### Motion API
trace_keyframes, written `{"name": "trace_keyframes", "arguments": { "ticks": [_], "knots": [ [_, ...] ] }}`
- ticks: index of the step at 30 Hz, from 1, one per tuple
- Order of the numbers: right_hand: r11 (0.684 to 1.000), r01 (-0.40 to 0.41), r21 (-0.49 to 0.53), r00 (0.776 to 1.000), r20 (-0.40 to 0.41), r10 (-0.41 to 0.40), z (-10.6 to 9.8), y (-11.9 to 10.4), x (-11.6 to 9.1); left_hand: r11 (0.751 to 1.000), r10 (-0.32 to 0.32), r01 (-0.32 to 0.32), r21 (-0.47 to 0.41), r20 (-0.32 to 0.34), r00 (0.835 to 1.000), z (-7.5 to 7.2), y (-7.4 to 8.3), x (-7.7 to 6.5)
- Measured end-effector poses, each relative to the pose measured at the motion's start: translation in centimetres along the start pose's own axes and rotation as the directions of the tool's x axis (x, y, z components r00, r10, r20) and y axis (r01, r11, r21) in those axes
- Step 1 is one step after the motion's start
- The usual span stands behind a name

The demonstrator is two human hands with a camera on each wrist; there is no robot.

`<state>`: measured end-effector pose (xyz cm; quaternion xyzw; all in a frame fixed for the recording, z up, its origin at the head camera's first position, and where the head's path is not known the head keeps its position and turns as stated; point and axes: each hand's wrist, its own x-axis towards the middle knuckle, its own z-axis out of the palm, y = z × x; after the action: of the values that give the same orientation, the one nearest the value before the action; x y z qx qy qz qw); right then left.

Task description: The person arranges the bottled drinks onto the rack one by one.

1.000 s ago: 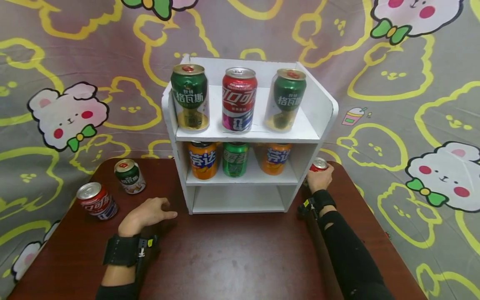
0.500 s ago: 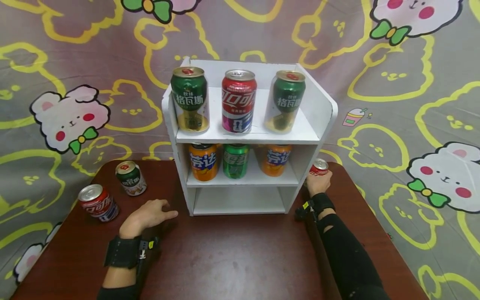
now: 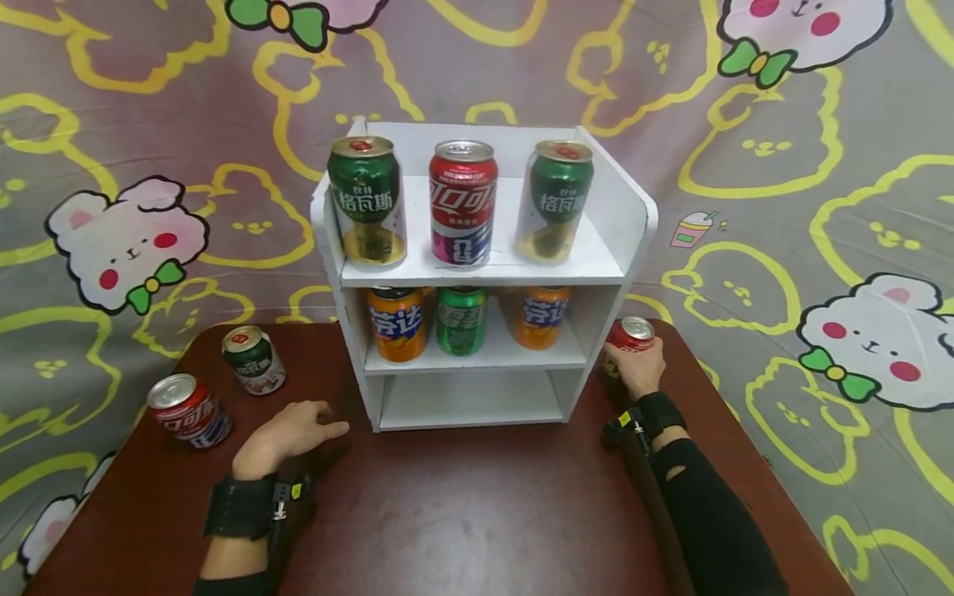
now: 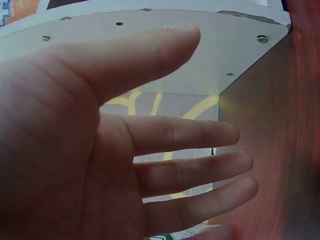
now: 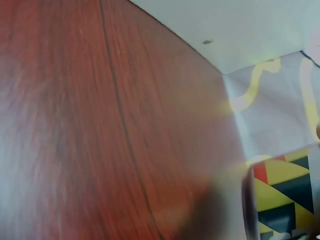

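Observation:
In the head view my right hand [image 3: 639,366] grips a red soda can [image 3: 633,329] on the right of the white shelf [image 3: 477,424]. The can's silver top shows above the fingers, which hide most of its body. Its side, patterned with yellow, dark green and red triangles, appears at the lower right of the right wrist view. My left hand [image 3: 289,435] hovers low over the table by the shelf's left side, fingers spread and holding nothing. Left of it stand a red cola can [image 3: 190,411] and a green and white can [image 3: 254,361].
On the shelf's top level stand two green and gold cans [image 3: 368,201] [image 3: 556,203] around a red cola can [image 3: 463,204]. Below are two orange cans [image 3: 397,324] [image 3: 540,319] and a green can [image 3: 461,321]. A patterned cloth [image 3: 715,314] hangs behind the brown table [image 3: 477,513].
The head view has shifted a little. Relative to the shelf, my right hand and the can have moved slightly right, and the wrist has turned. My left hand stays about where it was.

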<state>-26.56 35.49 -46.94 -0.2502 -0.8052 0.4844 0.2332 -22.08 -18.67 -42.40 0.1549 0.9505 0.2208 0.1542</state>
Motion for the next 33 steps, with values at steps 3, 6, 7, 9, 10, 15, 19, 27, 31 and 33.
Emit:
{"name": "trace_keyframes", "arguments": {
  "ticks": [3,6,7,9,10,15,19,27,31,33],
  "knots": [
    [0.998,0.052,-0.031,0.997,0.063,-0.050,-0.9,-0.2,-0.4,1.000,0.001,-0.001,-0.005,0.001,1.000,0.0,-0.1,-0.1],
    [0.993,0.108,-0.056,0.988,0.112,-0.101,-1.7,-0.2,-0.8,1.000,0.001,-0.001,-0.014,0.004,1.000,0.0,0.0,-0.1],
    [0.990,0.125,-0.062,0.984,0.134,-0.116,-2.0,-0.2,-1.0,1.000,-0.001,0.001,-0.017,0.004,1.000,0.0,0.0,-0.1],
    [0.986,0.152,-0.069,0.974,0.179,-0.137,-2.5,-0.3,-1.2,1.000,-0.001,0.001,-0.019,0.008,1.000,0.0,0.1,-0.1],
    [0.984,0.164,-0.074,0.969,0.197,-0.147,-2.7,-0.3,-1.4,1.000,-0.006,0.007,-0.018,0.007,1.000,0.0,0.1,-0.1],
    [0.970,0.236,-0.052,0.934,0.289,-0.212,-3.8,-0.5,-2.2,1.000,-0.009,0.009,-0.015,0.009,1.000,0.0,0.3,-0.2],
    [0.957,0.290,-0.003,0.897,0.350,-0.271,-4.5,-0.7,-3.0,1.000,-0.008,0.008,-0.004,0.005,1.000,-0.1,0.2,-0.2],
    [0.944,0.319,0.086,0.812,0.489,-0.319,-6.1,-0.9,-5.1,0.999,-0.038,0.038,0.032,-0.010,0.999,-0.3,0.0,-0.3],
    [0.937,0.334,0.103,0.764,0.553,-0.333,-7.1,-0.6,-5.9,0.998,-0.050,0.051,0.034,-0.024,0.998,-0.3,0.1,-0.3],
    [0.929,0.355,0.104,0.740,0.576,-0.347,-7.6,-0.5,-6.3,0.998,-0.048,0.050,0.039,-0.035,0.998,-0.3,0.2,-0.3]
  ]
}}
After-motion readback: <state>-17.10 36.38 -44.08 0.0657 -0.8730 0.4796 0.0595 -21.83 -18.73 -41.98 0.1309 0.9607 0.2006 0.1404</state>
